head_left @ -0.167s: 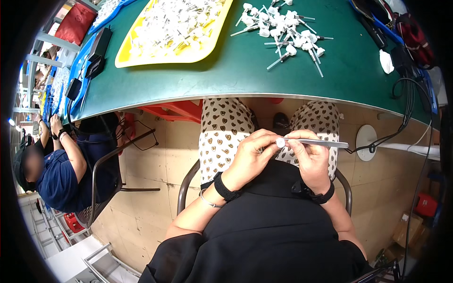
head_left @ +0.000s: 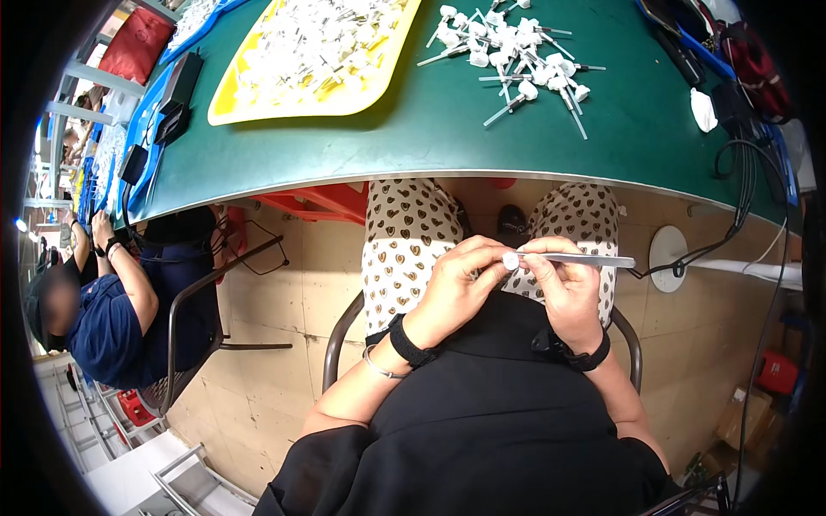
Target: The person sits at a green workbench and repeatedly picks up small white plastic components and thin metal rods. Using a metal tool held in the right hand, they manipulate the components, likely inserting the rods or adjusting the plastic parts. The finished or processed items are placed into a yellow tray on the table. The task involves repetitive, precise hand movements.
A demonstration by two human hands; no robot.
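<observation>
Both grips on white-capped pin

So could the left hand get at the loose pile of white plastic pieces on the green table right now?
Probably not at once: the left hand sits over the lap, pinching a small white piece with the right hand. The pile of white plastic pieces lies uncovered on the green table.
</observation>
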